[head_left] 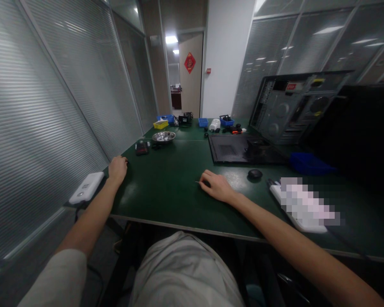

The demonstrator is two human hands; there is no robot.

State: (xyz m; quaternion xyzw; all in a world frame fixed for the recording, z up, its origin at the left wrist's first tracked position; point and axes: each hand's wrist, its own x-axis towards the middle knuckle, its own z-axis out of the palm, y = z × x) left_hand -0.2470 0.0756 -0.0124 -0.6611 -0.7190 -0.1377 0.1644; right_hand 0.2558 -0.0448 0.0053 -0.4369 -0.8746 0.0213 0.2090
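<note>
My left hand (117,169) rests at the left edge of the green table (166,183), its fingers curled. A small dark patch shows at its fingertips, but I cannot make out what it is. Over the middle of the table, my right hand (218,186) is closed in a pinch. From its fingertips a short, thin, light-coloured piece (197,182) sticks out to the left; its kind is too small to tell. A black computer mouse (254,174) lies to the right of this hand. Beside the left forearm sits a white box-shaped device (87,187) with a cable.
At the back left stand a metal bowl (164,136) and a dark wallet-like item (142,148). A flat black monitor (243,149) lies right of centre, before an opened computer case (284,106). Blue trays (203,122) line the far edge; a blue bin (310,163) sits right.
</note>
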